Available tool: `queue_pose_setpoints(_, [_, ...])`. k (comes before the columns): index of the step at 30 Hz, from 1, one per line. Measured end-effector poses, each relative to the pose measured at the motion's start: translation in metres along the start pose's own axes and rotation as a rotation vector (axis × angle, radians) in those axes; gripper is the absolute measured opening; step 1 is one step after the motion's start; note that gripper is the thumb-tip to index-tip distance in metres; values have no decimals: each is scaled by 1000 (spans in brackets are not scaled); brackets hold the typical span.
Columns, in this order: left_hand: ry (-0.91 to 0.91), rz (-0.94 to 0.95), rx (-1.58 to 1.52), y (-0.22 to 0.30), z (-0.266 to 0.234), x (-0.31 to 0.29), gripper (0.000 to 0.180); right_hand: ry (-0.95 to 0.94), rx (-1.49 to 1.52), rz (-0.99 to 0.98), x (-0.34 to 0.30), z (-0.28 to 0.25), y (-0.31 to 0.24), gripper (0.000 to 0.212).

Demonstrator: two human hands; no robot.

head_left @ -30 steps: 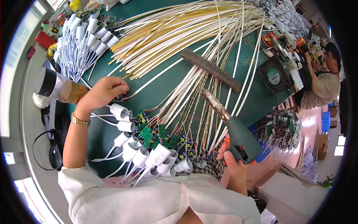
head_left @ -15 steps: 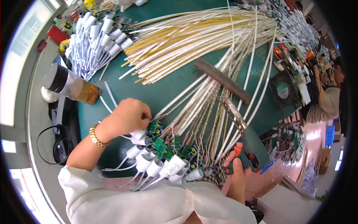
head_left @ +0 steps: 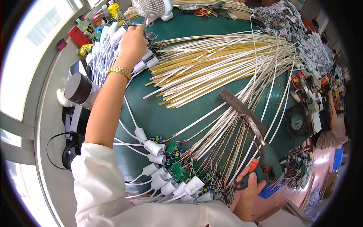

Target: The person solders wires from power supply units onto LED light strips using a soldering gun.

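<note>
My left hand [head_left: 133, 43] is stretched to the far left, over a pile of white cables with white tubular housings [head_left: 102, 53]. Its fingers are curled closed; what they grip is hidden. Low on the right, my right hand [head_left: 250, 185] is wrapped around a dark green soldering gun [head_left: 270, 162] with a red trigger, whose metal tip reaches toward a flat metal bar [head_left: 242, 108]. The bar lies across thin white LED strips [head_left: 211, 130]. Below, the strips' wires meet small green circuit boards [head_left: 177, 170], beside several white housings [head_left: 155, 147] close to my body.
White and yellow strips [head_left: 211, 72] spread over the green table [head_left: 132, 108]. A dark-lidded jar [head_left: 79, 89] stands left, a white fan [head_left: 151, 8] at the back. At right are a black square fan [head_left: 295, 120], heaped cables [head_left: 280, 22] and another person [head_left: 332, 132].
My left hand has left the circuit boards near me and reached forward to the far cable pile. My right hand still holds the soldering gun. The whole view has shifted, bringing the white fan into sight.
</note>
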State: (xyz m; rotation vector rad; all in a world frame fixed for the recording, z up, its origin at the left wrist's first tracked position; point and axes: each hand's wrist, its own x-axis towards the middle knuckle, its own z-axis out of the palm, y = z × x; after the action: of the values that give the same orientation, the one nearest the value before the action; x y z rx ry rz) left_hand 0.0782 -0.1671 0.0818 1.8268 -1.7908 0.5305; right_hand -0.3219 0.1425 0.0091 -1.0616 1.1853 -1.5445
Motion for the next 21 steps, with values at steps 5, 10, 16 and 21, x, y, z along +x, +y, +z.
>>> queue_pose_setpoints(5, [-65,252,-190,38,-33,-72,26,90,-13,-10,-2,-5,4,45])
queue_pose_setpoints(10, [-724,188,-390,42,-92,-142,25,28,-70,-17,11,-10,2,46])
queue_pose_setpoints(16, [-902,141,-497,38,-77,-159,39,19,-61,-15,19,-1,1,47])
queue_pose_setpoints(21, [-872,244,-540,53,-71,-156,31,-97,-106,-2,17,4,1,50])
